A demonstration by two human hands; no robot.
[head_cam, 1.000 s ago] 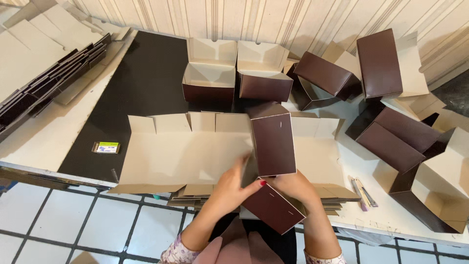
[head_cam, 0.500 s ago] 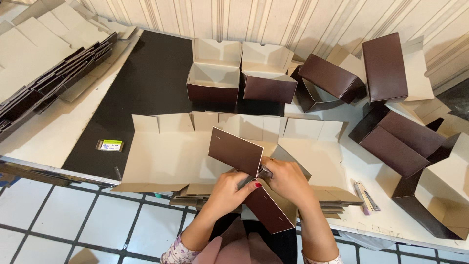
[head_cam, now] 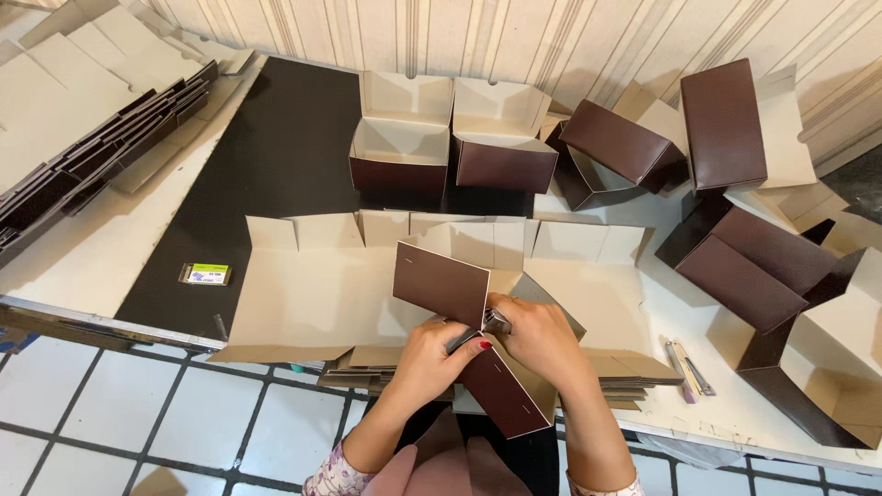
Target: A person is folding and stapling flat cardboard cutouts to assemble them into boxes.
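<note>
Lowered since before, the stiff brown carton (head_cam: 441, 285) sits pinched by both hands (head_cam: 491, 344).

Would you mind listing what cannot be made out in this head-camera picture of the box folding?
- Small dark tool between the left hand and right hand: mostly covered by fingers, so its kind is unclear.
- Brown box blank: its middle is hidden under both hands.
- Small label on the table: too small to read.
- Open box at the right: cut off by the frame edge.
</note>
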